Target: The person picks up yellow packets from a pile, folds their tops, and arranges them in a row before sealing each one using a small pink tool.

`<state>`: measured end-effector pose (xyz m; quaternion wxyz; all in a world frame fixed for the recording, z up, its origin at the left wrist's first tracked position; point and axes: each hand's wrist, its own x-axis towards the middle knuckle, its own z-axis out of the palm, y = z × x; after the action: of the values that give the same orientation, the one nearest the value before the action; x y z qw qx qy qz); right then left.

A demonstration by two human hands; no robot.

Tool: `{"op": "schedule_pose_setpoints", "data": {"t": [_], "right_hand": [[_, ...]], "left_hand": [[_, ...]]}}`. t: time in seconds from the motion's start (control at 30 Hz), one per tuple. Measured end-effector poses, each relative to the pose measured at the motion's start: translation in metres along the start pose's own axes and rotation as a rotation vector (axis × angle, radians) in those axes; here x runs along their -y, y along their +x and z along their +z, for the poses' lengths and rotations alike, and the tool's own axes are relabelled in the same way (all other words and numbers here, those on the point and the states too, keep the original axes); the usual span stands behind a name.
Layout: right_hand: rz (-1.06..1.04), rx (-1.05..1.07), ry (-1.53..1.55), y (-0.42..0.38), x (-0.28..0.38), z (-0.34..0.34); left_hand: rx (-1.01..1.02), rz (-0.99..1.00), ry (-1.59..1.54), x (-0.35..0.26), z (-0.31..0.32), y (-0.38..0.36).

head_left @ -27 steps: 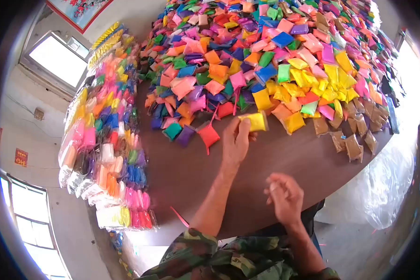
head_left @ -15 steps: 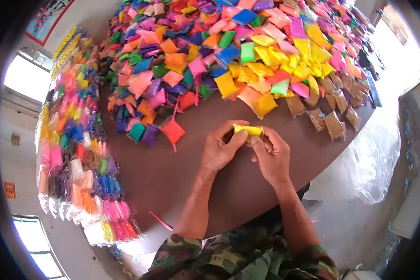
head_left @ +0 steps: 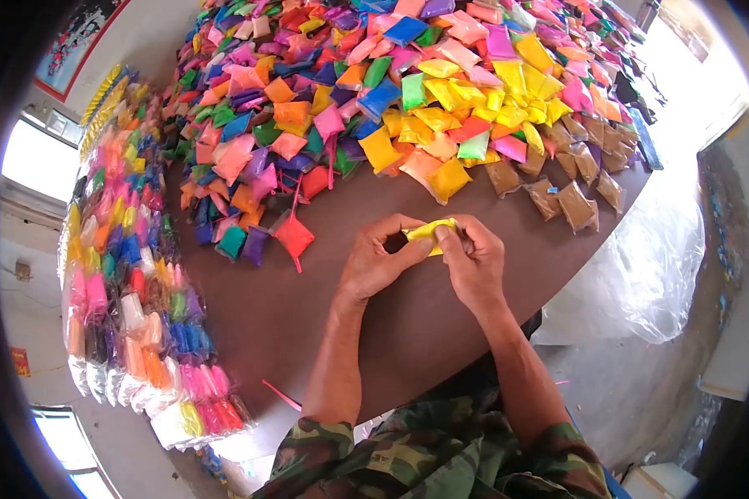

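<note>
- Yellow packet [head_left: 429,230] pinched between both hands, held just above the brown desk [head_left: 333,333], near its front edge.
- Left hand [head_left: 374,262] closed on the packet's left end, thumb and forefinger curled round it, a small gap showing under the arch of the fingers.
- Right hand [head_left: 473,262] closed on the packet's right end, fingertips pressing the top; most of the packet hidden under those fingers, only a yellow strip showing between the hands.
- Camouflage sleeves [head_left: 424,457] at the bottom, forearms bare.
- Thin red strip [head_left: 281,396] lying on the desk to the left of the left forearm, well apart from the hands.
- Red packet [head_left: 294,235] with a red tail, lying alone on the desk, left of the left hand.
- Brown packets [head_left: 576,205] in a loose row beyond the right hand.
- Heap of coloured packets [head_left: 374,91] covering the far part of the desk.
- Bagged rows of packets [head_left: 133,274] stacked along the left.
- Clear plastic bag [head_left: 641,274] hanging off the desk's right side.
</note>
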<state>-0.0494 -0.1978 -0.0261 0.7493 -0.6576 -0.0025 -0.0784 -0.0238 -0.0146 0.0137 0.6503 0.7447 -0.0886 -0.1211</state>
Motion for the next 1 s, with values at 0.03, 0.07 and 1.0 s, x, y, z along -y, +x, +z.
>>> {"op": "schedule_pose_setpoints", "data": {"t": [0.03,0.07,1.0], "right_hand": [[-0.034,0.007,-0.031,0.001,-0.001,0.0],[-0.07,0.013,-0.062,0.003,-0.002,0.0],[-0.023,-0.05,-0.015,0.008,0.009,0.006]], "left_hand": [[0.004,-0.016,0.009,-0.005,0.001,-0.001],[0.008,-0.031,0.019,-0.007,0.001,0.0],[-0.012,0.019,-0.06,0.01,0.009,-0.001]]}}
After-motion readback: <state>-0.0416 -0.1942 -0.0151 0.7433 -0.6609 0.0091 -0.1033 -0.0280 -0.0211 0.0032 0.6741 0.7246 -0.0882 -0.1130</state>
